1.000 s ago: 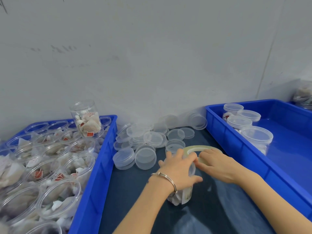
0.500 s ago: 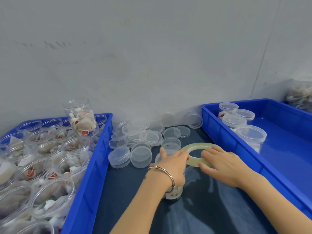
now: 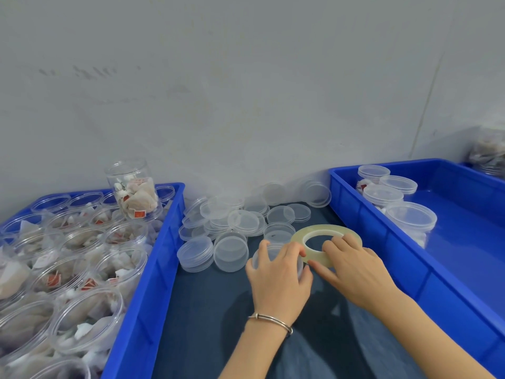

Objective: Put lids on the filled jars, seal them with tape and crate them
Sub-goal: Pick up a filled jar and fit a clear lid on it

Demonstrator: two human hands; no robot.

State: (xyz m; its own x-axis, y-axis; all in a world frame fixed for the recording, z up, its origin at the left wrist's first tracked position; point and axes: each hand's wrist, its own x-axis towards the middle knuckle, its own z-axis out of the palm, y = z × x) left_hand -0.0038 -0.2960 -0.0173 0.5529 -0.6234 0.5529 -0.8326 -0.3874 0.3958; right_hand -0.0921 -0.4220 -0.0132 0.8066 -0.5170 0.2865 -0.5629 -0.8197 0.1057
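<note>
The left hand [image 3: 278, 277] is cupping the lidded jar [image 3: 273, 258] from above, fingers curled down over the clear lid's rim, so that grip is wrapped tight around the top of it. Most of the jar is sitting hidden under the palm; only the lid's far and left edge is showing, clear plastic, and the contents can't be made out from here. A thin metal bangle [image 3: 270, 320] is riding on that wrist.

The right hand [image 3: 352, 272] is lying just to the right of that grip, fingers curling over the near side of the tape roll [image 3: 325, 242], thumb stretching out low toward the jar. It's holding the roll's near rim rather than just resting flat. The roll is a wide pale yellowish ring, lying flat and touching the jar's lid on its right side.

Just beyond both hands, a loose pile of spare clear lids [image 3: 240, 222] is spreading over the dark surface [image 3: 207, 310]. Well off to the left of the jar grip, a blue crate [image 3: 153, 269] is packed with open filled jars [image 3: 82, 263], one more standing on top of them at the back. To the right of the tape grip, another blue crate [image 3: 404, 263] is holding a few lidded jars [image 3: 410, 217] in its far corner.
</note>
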